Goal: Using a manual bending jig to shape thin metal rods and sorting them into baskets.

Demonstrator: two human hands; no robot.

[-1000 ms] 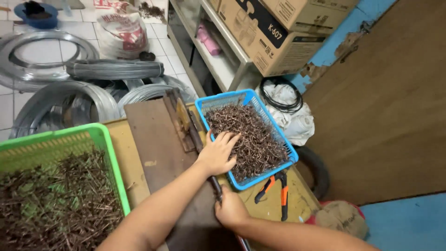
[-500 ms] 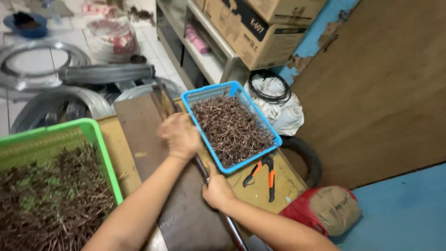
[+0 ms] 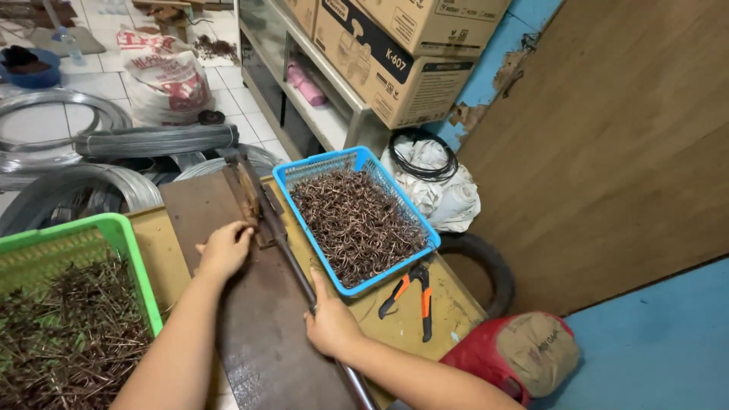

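The right hand [image 3: 330, 325] is clamped on the lever [image 3: 298, 267]. The left hand [image 3: 225, 247], seemingly curled shut, rests against the cutter [image 3: 248, 196]; the blue basket [image 3: 357, 219] sits at its three o'clock.

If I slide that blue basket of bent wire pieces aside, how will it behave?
The blue basket looks heaped with bent wire pieces, so it is probably heavy for its size. Its thin mesh walls may flex. The tangled pieces would likely shift as a clump, with some spilling over the rim.

Left hand [image 3: 225, 248] forward, fingers curled; right hand [image 3: 331, 325] nearer body, fingers clenched.
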